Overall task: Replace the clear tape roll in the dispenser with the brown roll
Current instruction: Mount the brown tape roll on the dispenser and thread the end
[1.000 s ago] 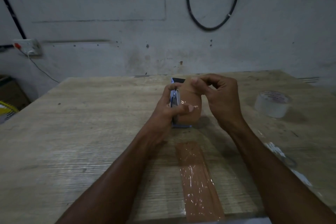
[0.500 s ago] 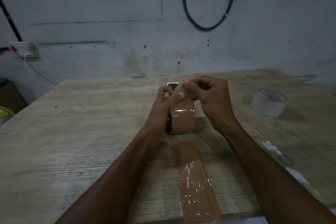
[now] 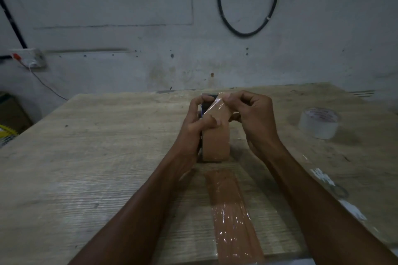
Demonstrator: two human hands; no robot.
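The brown tape roll (image 3: 216, 144) stands on edge in the dark dispenser (image 3: 207, 104) at the middle of the wooden table (image 3: 86, 157). My left hand (image 3: 195, 127) grips the dispenser's left side, thumb lying across the roll. My right hand (image 3: 252, 118) pinches the loose end of the brown tape (image 3: 217, 107) and holds it up over the top of the dispenser. The clear tape roll (image 3: 318, 122) lies flat on the table to the right, apart from both hands.
A strip of brown tape (image 3: 232, 217) is stuck on the table from the dispenser toward the near edge. Bits of clear tape (image 3: 323, 178) lie at the right. A wall with a hanging black cable (image 3: 247, 32) and a socket (image 3: 30, 58) rises behind the table.
My right hand has pulled the tape's free end up from the roll toward the dispenser's top. My left thumb has shifted back onto the roll. The camera has drifted slightly.
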